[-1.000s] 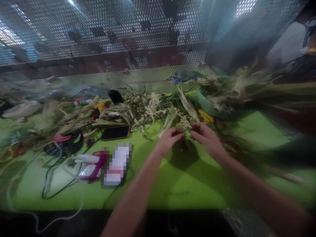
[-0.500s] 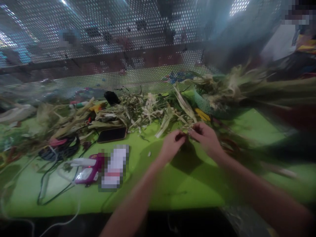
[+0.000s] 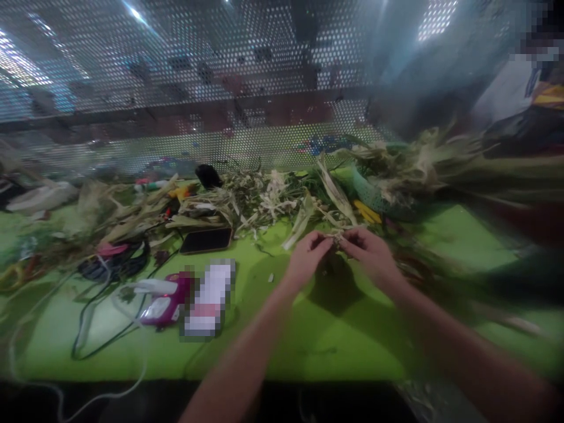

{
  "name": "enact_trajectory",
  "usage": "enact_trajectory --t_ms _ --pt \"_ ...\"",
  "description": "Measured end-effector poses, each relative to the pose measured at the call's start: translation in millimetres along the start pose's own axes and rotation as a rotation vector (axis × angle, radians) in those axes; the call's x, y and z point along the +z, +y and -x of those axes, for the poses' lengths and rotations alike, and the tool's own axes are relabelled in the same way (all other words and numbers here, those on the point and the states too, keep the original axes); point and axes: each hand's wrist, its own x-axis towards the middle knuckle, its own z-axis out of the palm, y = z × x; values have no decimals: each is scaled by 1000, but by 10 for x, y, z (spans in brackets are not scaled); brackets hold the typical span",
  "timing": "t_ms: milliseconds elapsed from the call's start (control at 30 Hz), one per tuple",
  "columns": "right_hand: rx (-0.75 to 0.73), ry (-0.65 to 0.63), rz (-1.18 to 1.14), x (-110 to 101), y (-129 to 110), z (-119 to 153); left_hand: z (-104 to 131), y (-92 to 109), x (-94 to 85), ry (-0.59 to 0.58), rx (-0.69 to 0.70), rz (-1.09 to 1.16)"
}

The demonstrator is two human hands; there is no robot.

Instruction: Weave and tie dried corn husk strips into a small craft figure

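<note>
- Plant scrap (image 3: 337, 237), small, pale and dry-looking, sits between the two hands, raised a little off the bench (image 3: 339, 352); blur hides its exact form.
- Left hand (image 3: 307, 255) has its grip pinched nearly closed on the scrap's near end; the right hand (image 3: 368, 249) pinches it from the other side.
- Half a second ago a gap showed between the hands; now they meet, so both seem to be working one piece together.
- Pale chip (image 3: 271, 277) lies left of the left hand; a second ago it was not in sight there, so it may have dropped from the work.
- Husk leaf (image 3: 299, 220) lies just beyond the left hand, at the edge of a heap of dry leaves (image 3: 273, 194).
- Green basket (image 3: 374, 191), loaded with husks, stands farther back on the right, near a yellow-handled tool (image 3: 368, 212).
- Black phone (image 3: 206, 240), a pixelated slab (image 3: 210, 296) and a purple plug box (image 3: 158, 311) lie left on the lime-green bench.
- Behind rises a perforated screen (image 3: 247, 53); a person in a pale top (image 3: 502, 85) is at far right.
</note>
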Motion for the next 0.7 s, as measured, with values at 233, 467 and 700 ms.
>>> enact_trajectory --t_ms 233,467,700 --pt "-46 34 90 3 72 14 -7 -77 -8 22 -24 -7" --pt "-34 132 126 -43 9 28 -7 -95 99 -17 -41 -173" --pt "-108 280 129 -215 -117 -126 6 9 99 -156 19 -313"
